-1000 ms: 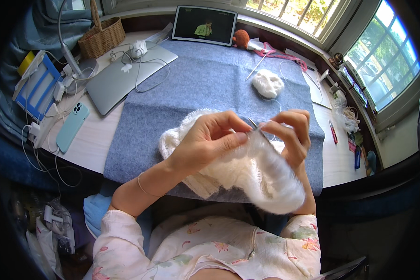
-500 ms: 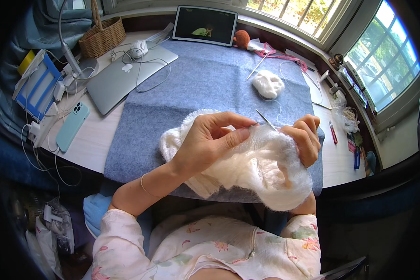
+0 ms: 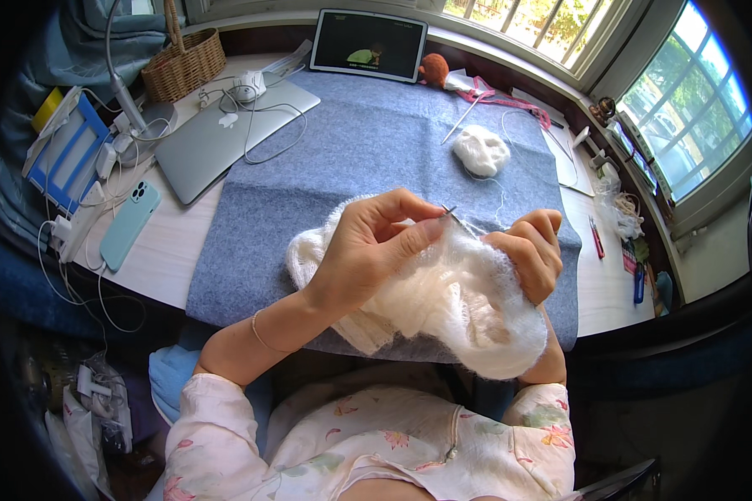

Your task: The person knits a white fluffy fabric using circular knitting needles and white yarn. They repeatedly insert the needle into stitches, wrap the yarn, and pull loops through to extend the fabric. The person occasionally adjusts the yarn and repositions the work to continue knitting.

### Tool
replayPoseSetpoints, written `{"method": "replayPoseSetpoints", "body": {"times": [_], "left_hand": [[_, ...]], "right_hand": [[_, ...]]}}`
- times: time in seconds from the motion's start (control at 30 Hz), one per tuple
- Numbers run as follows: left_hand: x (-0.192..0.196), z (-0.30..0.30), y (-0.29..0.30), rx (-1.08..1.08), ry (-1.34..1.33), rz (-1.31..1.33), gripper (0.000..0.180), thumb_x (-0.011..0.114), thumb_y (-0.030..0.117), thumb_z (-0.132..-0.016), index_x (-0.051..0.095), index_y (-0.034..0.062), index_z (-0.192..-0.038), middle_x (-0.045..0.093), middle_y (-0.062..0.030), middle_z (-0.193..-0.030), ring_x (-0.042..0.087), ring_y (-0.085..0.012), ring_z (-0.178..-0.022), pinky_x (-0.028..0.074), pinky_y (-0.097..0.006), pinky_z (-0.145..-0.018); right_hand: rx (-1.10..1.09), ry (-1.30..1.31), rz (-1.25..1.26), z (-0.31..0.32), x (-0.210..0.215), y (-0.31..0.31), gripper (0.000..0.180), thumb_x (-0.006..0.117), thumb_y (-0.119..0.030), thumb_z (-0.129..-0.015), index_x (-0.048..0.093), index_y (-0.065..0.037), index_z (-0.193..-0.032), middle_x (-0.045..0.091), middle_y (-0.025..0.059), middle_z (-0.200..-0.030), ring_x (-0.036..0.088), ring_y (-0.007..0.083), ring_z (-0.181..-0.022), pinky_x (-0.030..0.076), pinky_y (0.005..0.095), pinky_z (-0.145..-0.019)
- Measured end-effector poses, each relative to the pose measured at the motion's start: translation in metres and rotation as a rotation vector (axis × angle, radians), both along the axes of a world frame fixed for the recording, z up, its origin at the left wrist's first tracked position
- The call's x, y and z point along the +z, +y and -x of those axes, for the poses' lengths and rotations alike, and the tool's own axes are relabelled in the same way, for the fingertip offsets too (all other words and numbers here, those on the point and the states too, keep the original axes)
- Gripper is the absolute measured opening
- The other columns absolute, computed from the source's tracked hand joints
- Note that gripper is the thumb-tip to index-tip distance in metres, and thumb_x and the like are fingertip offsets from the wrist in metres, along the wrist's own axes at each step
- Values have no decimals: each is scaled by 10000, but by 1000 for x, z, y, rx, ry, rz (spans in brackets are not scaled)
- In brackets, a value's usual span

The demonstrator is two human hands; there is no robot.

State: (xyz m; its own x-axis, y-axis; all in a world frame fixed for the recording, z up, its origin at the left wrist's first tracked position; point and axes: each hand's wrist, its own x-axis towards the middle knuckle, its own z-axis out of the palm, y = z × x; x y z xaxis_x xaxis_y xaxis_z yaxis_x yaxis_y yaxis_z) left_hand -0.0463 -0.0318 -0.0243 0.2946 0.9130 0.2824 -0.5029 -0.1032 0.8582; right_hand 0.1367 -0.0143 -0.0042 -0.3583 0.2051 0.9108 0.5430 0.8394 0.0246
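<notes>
Fluffy white knitting (image 3: pixel 497 346) hangs between my hands and spreads left over the blue-grey mat. My left hand (image 3: pixel 382 238) pinches its upper edge between thumb and fingers. My right hand (image 3: pixel 528 253) is closed round the knitting's right end and a thin metal knitting needle (image 3: pixel 460 220). The needle's tip reaches up to my left fingertips. How the stitches sit on it is too small to tell. From a white ball of yarn (image 3: pixel 481 151) beyond my hands, a loose strand runs toward my right hand.
The mat (image 3: pixel 326 150) covers the table's middle. A silver laptop (image 3: pixel 217 146) with cables, a light-blue phone (image 3: pixel 131 224) and a wicker basket (image 3: pixel 184 67) are on the left. A tablet (image 3: pixel 368 46) stands at the back. A red pen-like tool (image 3: pixel 597 237) lies at right.
My right hand has shifted slightly left, and the needle tip has moved left to meet my left fingertips. The knitting's right end has followed a little.
</notes>
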Motion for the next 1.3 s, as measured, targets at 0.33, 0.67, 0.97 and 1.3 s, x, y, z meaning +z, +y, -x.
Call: {"method": "replayPoseSetpoints", "body": {"times": [0.33, 0.67, 0.97, 1.3], "left_hand": [[-6, -3, -2, -33, 106, -30, 164, 593, 78, -841, 588, 19, -995, 597, -17, -836, 544, -29, -701, 447, -153, -594], [1, -5, -3, 72, -3, -49, 162, 579, 59, -840, 583, 29, -999, 607, -37, -866, 546, -42, -713, 460, -163, -607], [1, -3, -3, 30, 46, -17, 160, 593, 67, -838, 615, 16, -988, 637, -50, -850, 572, -54, -712, 475, -177, -611], [-2, -3, -2, 74, -65, -3, 145, 605, 81, -835, 611, 11, -962, 631, -40, -850, 563, -39, -700, 476, -168, -609]], "right_hand": [[-43, 42, 180, 0, 6, -5, 456, 705, -429, -533, 635, -67, -801, 485, 54, -719, 441, 201, -652, 332, 313, -613], [14, 67, 166, 5, 1, -11, 315, 703, -271, -471, 640, -109, -735, 467, -5, -680, 411, 149, -621, 323, 281, -619], [47, 156, 111, 3, -1, -4, 237, 698, -219, -547, 588, -64, -688, 460, 27, -614, 420, 168, -570, 311, 294, -550], [35, 79, 43, 6, -3, -2, 229, 695, -226, -526, 599, -76, -671, 461, 3, -594, 416, 148, -560, 287, 276, -569]]}}
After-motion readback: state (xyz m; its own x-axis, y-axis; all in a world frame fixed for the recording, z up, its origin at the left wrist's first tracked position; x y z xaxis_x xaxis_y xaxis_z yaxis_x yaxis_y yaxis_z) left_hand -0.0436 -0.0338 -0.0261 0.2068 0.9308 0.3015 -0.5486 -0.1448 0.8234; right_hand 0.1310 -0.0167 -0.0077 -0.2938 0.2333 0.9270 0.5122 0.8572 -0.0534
